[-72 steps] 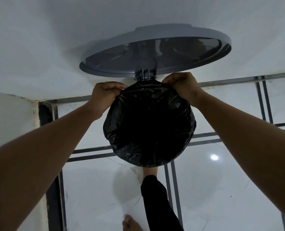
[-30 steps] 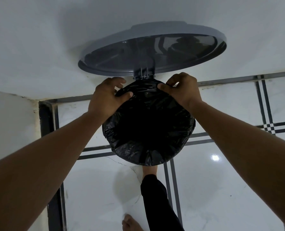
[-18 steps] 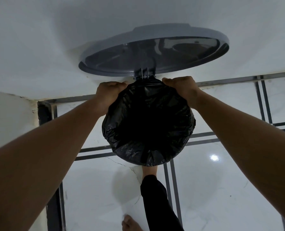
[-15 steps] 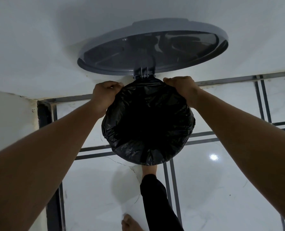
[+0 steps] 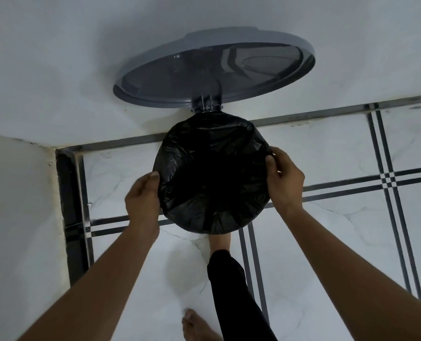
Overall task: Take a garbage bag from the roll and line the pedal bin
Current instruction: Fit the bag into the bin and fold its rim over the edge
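Two bare hands work a black garbage bag (image 5: 211, 173) over the round mouth of a pedal bin, seen from directly above through the head camera. The bag covers the bin's whole rim and sags dark into the middle, so the bin body itself is hidden beneath the plastic. The left hand (image 5: 143, 195) presses against the bag's left edge, thumb laid on the plastic and fingers curled out of sight down the side; whether they pinch the film cannot be told. The right hand (image 5: 284, 179) is at the right edge, its thumb and fingers (image 5: 269, 162) bent onto the crinkled fold and grasping it. The grey lid (image 5: 214, 70) stands open, tipped back on its hinge (image 5: 207, 104) against the white wall (image 5: 57, 70). Just below the bin, a foot (image 5: 220, 241) in a black trouser leg (image 5: 234, 296) reaches under the bag's near edge; a second bare foot (image 5: 197, 326) rests on the white tiled floor (image 5: 327, 242) with dark inlaid lines.
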Tool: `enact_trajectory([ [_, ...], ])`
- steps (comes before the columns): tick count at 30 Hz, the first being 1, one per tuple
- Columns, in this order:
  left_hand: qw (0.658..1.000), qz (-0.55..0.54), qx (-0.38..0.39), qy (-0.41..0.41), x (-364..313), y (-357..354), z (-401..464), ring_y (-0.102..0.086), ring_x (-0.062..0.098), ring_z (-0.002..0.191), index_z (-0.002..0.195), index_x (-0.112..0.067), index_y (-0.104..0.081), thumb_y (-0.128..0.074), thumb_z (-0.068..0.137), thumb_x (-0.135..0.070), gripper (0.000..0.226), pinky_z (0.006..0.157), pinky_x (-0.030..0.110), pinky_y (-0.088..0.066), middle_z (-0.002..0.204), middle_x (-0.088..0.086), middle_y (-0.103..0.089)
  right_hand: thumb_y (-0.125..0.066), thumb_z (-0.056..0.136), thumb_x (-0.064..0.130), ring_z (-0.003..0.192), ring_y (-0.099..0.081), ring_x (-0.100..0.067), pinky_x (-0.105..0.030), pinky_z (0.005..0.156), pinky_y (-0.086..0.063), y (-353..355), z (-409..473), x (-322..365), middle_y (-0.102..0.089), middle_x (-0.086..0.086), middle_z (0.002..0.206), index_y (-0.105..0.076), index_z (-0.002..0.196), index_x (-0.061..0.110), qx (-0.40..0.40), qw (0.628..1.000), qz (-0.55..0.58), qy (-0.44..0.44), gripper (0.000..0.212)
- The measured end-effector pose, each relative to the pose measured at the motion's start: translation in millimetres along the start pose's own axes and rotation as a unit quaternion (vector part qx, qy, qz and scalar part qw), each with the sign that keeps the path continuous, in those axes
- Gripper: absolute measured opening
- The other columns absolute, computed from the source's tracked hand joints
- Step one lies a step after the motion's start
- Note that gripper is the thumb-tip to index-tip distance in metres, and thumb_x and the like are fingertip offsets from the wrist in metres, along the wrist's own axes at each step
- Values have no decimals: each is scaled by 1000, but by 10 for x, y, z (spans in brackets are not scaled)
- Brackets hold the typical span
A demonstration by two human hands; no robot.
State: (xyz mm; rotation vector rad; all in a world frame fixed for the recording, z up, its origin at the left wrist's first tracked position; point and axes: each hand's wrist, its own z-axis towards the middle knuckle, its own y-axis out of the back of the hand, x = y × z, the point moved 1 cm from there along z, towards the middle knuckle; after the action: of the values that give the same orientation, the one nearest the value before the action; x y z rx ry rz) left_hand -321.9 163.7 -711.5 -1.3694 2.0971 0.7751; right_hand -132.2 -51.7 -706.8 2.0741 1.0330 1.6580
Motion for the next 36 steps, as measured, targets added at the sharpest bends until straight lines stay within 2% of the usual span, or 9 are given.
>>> enact_trajectory([
  [3,997,-56,-2,52,87,19,-56,-71,21,90,113,-18,-76,-75,94,-34,25,76,37,-63,105,4,-76,-56,102,32,95,-67,3,-23,92,-56,17,35,-38,-73,16,101,-73,114,24,-12,994,79,-80,23],
  [6,997,-67,-16,29,102,90,-57,-69,23,80,117,-12,-74,-72,97,-26,24,56,28,-59,101,6,-75,-58,100,31,96,-71,-9,-33,94,-58,59,3,-64,-77,9,99,-75,109,22,-33,983,119,-133,22],
  [11,998,-57,-1,14,169,232,-151,-68,23,79,101,-13,-67,-65,97,0,14,64,29,-61,93,11,-72,-64,98,25,95,-73,-16,-34,88,-60,88,-247,-249,-74,3,109,-72,114,21,-43,965,173,-192,18],
  [15,998,-25,48,32,244,296,-254,-65,23,80,96,-19,-73,-60,95,5,27,76,34,-58,91,5,-74,-56,100,3,91,-69,-23,-38,87,-60,96,-327,-239,-74,-10,98,-72,107,8,32,898,334,-283,18],
  [21,983,-33,131,125,319,389,-235,-67,20,106,122,-28,-74,-65,95,-29,28,83,38,-56,119,-1,-71,-62,97,27,78,-64,-14,-35,82,-52,165,-323,-183,-70,6,75,-78,88,26,131,827,396,-376,18],
  [25,959,3,256,123,377,495,-256,-68,27,116,138,-44,-62,-60,99,-13,49,100,51,-53,121,-5,-69,-68,97,30,96,-68,-20,-42,99,-56,194,-321,-257,-71,2,96,-76,111,20,143,803,422,-396,19],
  [29,955,31,282,86,436,538,-296,-72,28,113,142,-47,-56,-68,90,8,77,88,42,-59,126,6,-70,-59,104,25,102,-66,-19,-36,91,-58,197,-360,-333,-74,3,101,-73,118,18,160,800,436,-379,21],
  [32,971,67,228,29,467,512,-315,-72,24,100,138,-40,-61,-77,82,10,76,79,33,-59,106,14,-74,-54,106,13,107,-65,-22,-37,96,-58,183,-372,-429,-73,-1,111,-64,133,16,164,803,449,-356,29],
  [36,979,85,186,-7,513,490,-373,-66,14,77,114,-18,-76,-77,82,10,43,74,29,-55,79,4,-74,-47,105,-1,102,-71,-24,-39,96,-59,178,-371,-473,-73,-11,115,-63,132,12,162,803,460,-343,34],
])
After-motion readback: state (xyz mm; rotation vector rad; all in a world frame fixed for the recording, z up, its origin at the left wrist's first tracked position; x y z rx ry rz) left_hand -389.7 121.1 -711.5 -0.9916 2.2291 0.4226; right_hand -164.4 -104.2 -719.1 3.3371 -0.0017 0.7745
